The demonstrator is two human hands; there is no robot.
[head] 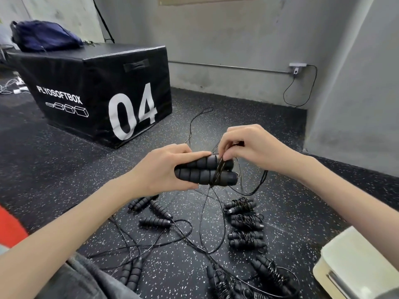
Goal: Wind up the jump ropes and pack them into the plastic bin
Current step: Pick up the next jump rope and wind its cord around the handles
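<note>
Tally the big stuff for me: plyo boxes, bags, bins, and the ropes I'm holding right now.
Plyo box: 1
Bag: 1
Bin: 1
Rope held: 1
Total: 4

Black plyo box (97, 89) marked "04" stands on speckled floor (54, 169) — blue bag (45, 36) on top; wall cable (302, 89) hangs beyond

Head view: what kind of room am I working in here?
Most likely a gym or training room: a black plyo soft box marked 04, speckled rubber flooring, and foam-handled jump ropes spread over the floor by a bare concrete wall.
</note>
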